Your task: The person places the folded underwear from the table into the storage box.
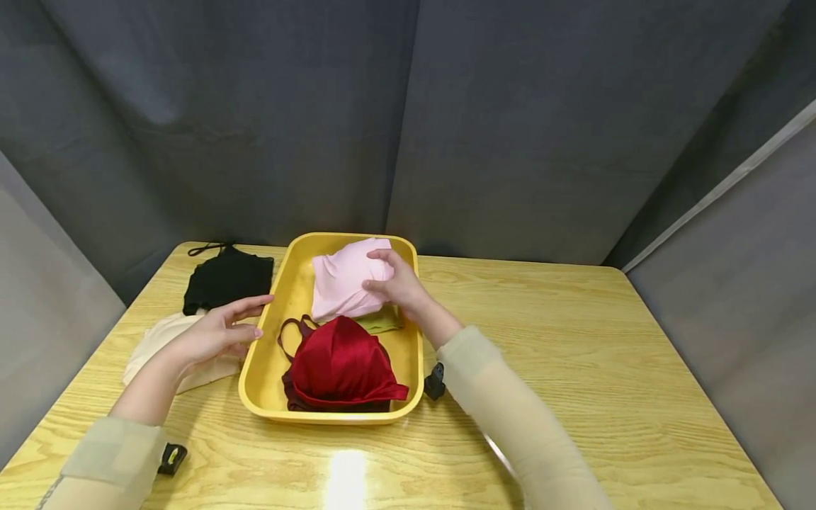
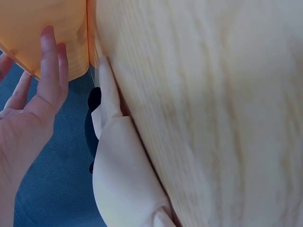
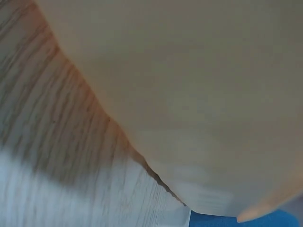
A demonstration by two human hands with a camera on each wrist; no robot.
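A pink fabric garment (image 1: pixel 344 280), likely light, floppy and best gripped by an edge, lies far in a rounded yellow tray (image 1: pixel 331 418) under our right hand (image 1: pixel 400 282), whether pinching we cannot tell, our left hand (image 1: pixel 217 334) loosely spread at the left rim.

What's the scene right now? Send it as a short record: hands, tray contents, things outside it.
left hand: fingers straight, at the left rim of the yellow tray
right hand: on the pink garment; grip unclear
tray, far part: pink garment, with an olive cloth partly showing beneath
tray, near part: red garment
table, left of tray: black garment, cream garment partly hidden by the left hand
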